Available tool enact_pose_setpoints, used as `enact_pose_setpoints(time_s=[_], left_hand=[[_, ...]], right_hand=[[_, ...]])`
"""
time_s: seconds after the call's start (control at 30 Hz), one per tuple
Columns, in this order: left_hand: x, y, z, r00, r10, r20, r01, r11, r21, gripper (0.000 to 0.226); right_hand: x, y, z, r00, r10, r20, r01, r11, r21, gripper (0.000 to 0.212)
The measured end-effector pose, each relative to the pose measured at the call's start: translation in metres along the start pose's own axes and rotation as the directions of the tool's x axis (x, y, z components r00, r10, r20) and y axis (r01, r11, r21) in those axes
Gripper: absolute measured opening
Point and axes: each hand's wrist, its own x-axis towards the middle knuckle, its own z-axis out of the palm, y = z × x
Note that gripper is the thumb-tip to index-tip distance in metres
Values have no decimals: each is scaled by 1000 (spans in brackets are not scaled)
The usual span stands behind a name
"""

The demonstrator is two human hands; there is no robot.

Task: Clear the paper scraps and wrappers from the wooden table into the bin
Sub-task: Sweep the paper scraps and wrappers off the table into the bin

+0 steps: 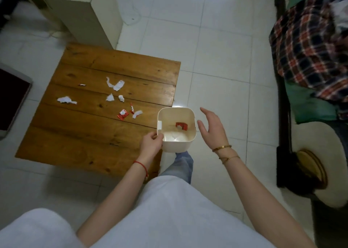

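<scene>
Pale floor tiles (pixel 222 40) are catching a soft glare. A cream pillar (pixel 88 10) is standing at the back, and a dark-framed sofa (pixel 282 97) is running along the right, with a plaid blanket (pixel 308 48) lying on it.

No text, brand, number or sign can be read anywhere. The red wrapper (pixel 122 114) on the counter (pixel 79 134) and the red wrapper in the bin (pixel 182 126) carry white marks too blurred to make out.
</scene>
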Motion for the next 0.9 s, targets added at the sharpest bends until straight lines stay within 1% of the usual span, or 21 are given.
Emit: enact_pose_setpoints(time_s=[0.23, 0.33, 0.43, 0.57, 0.67, 0.73, 0.9], left_hand=[[36, 36, 33, 990, -92, -106, 77, 988, -135, 38], [43, 46, 44, 974, -142, -175, 108, 975, -193, 33], [48, 54, 57, 946, -197, -256, 139, 964, -227, 31], [56, 59, 87, 891, -300, -340, 186, 926, -328, 27], [61, 61, 113, 834, -408, -370, 230, 869, -439, 25], [65, 64, 130, 799, -465, -381, 229, 821, -523, 27], [83, 57, 170, 712, -595, -373, 270, 722, -637, 27]], right_hand=[[103, 17, -17, 968, -164, 190, 171, 985, -21, 45], [140, 21, -19, 936, -224, 271, 242, 970, -31, 46], [177, 22, -15, 889, -295, 349, 321, 947, -18, 46], [223, 17, 0, 786, -399, 472, 445, 895, 16, 47], [251, 12, 12, 679, -476, 559, 549, 834, 43, 46], [271, 7, 22, 596, -515, 616, 618, 784, 58, 46], [305, 3, 59, 439, -568, 696, 716, 689, 111, 48]])
